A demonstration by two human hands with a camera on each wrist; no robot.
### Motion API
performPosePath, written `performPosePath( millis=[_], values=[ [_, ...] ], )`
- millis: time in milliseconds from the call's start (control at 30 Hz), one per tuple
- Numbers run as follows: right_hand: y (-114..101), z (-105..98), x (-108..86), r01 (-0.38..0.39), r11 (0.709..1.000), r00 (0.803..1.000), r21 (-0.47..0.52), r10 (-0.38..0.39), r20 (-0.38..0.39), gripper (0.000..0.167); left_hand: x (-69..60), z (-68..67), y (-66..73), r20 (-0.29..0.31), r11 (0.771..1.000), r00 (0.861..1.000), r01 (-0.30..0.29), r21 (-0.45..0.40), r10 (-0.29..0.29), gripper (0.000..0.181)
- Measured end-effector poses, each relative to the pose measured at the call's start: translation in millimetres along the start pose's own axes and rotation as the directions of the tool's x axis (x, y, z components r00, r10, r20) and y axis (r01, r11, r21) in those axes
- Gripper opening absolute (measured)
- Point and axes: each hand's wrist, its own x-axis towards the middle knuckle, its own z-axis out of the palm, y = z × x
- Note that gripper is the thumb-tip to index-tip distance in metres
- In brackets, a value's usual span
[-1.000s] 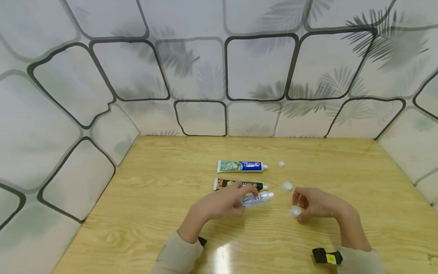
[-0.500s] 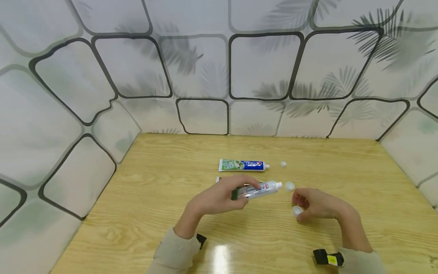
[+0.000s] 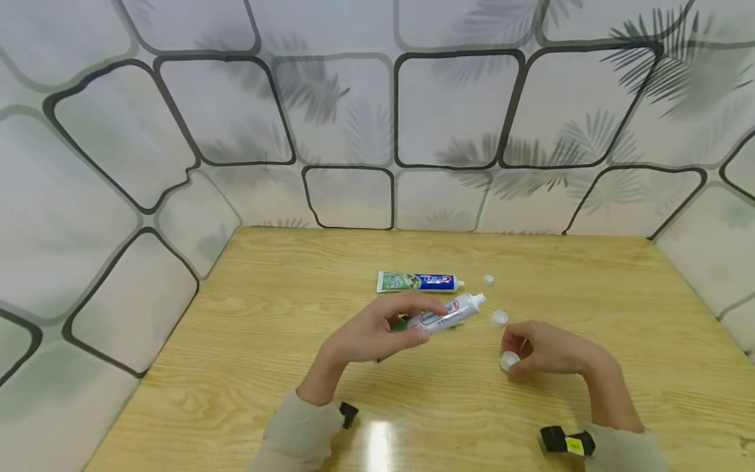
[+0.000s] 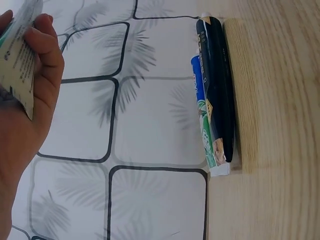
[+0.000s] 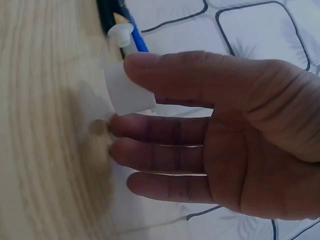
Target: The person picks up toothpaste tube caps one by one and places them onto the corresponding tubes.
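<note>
The left hand (image 3: 377, 328) grips a silvery-white toothpaste tube (image 3: 451, 313) above the table, its uncapped nozzle tilted up to the right. In the left wrist view that tube (image 4: 19, 60) shows its printed side in the hand (image 4: 30, 130). Pinched between thumb and fingers of the right hand (image 3: 554, 351) is a white cap (image 3: 510, 360), held low over the table; the right wrist view shows the cap (image 5: 127, 92) at the fingertips of the hand (image 5: 220, 135). A black tube (image 4: 217, 85) lies on the table, mostly hidden by the left hand in the head view.
A green and blue toothpaste tube (image 3: 419, 282) lies farther back on the table (image 3: 265, 288). To its right is a small white cap (image 3: 489, 280), and a larger white cap (image 3: 499, 318) rests nearer the right hand. A patterned wall (image 3: 348, 196) stands behind.
The left hand has lifted the silvery-white tube off the table and tilted its nozzle end upward, moving slightly right. The right hand has stayed nearly in place with the cap.
</note>
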Motion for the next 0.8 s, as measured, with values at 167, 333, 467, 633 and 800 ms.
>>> performPosePath(
  millis=[167, 333, 467, 633, 800],
  values=[
    [-10.0, -2.1, -0.8, 0.029, 0.999, 0.999, 0.038, -0.030, 0.023, 0.025, -0.4, -1.9, 0.3, 0.016, 1.000, 1.000, 0.012, -0.021, -0.012, 0.030],
    [-22.6, -2.4, -5.5, 0.097, 0.994, 0.995, 0.045, -0.097, -0.004, 0.022, -0.1, -1.9, 0.8, 0.047, 0.999, 0.998, 0.033, -0.039, -0.032, 0.030],
    [-34.3, -1.8, -9.7, 0.151, 0.988, 0.986, 0.018, -0.150, -0.068, 0.021, -0.4, -2.4, 2.2, 0.060, 0.999, 0.998, 0.026, -0.037, -0.024, 0.032],
    [-50.0, -2.1, -13.4, 0.154, 0.988, 0.972, -0.031, -0.157, -0.173, 0.021, -0.3, -4.1, 5.5, 0.057, 1.000, 0.998, 0.015, -0.003, -0.015, 0.036],
    [-61.6, 0.6, -11.7, 0.178, 0.983, 0.924, -0.042, -0.182, -0.336, 0.019, -0.5, -3.3, 8.1, 0.046, 1.000, 0.999, 0.021, 0.013, -0.021, 0.037]
  ],
)
